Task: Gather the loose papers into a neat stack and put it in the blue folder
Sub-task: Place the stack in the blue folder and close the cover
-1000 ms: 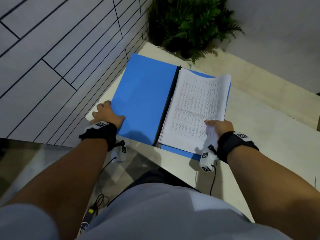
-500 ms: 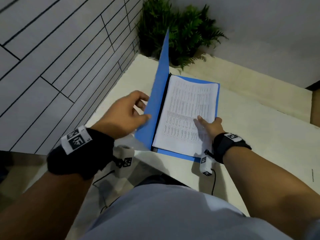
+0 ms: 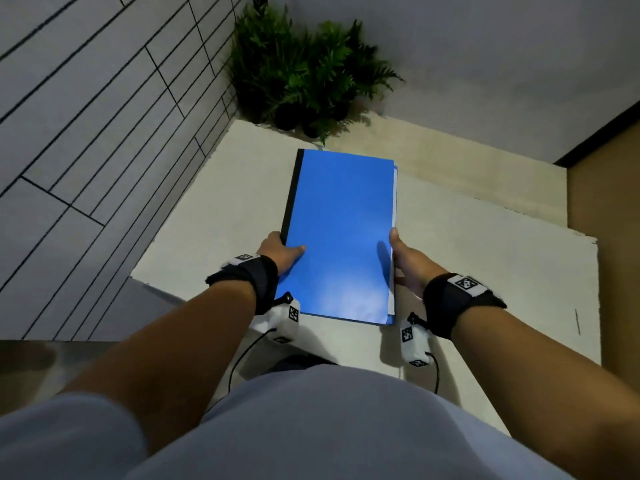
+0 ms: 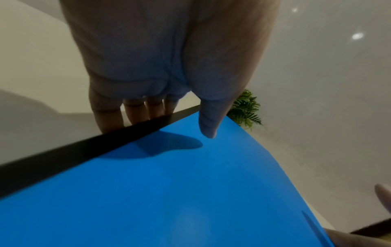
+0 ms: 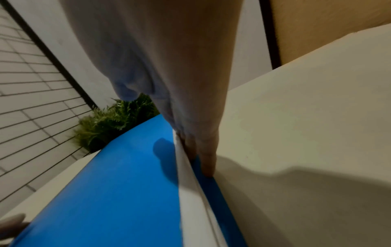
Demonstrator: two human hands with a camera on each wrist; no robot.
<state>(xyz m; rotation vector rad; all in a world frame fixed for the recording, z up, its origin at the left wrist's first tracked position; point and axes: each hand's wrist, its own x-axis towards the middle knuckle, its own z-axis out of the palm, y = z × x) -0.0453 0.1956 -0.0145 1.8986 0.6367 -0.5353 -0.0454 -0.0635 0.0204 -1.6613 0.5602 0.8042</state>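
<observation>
The blue folder (image 3: 341,233) with a black spine lies closed on the pale table (image 3: 221,216), spine to the left. The white paper stack (image 3: 393,271) is inside; only its thin right edge (image 5: 190,183) shows between the covers. My left hand (image 3: 277,252) is at the spine near the folder's near-left corner. Its fingers (image 4: 135,113) run straight down beside the spine, and the thumb reaches over the cover (image 4: 169,192). My right hand (image 3: 403,258) stands on edge against the open side, with straight fingers (image 5: 208,160) pressed to the paper edge and lower cover (image 5: 105,192).
A green fern-like plant (image 3: 304,71) stands at the table's far corner, just beyond the folder. A tiled wall (image 3: 86,133) runs along the left, and the table's left edge drops off close to my left hand. Bare tabletop (image 3: 485,271) extends to the right.
My left hand swung the front cover over from the left and shut the folder on the papers. My right hand came off the page to the folder's right edge.
</observation>
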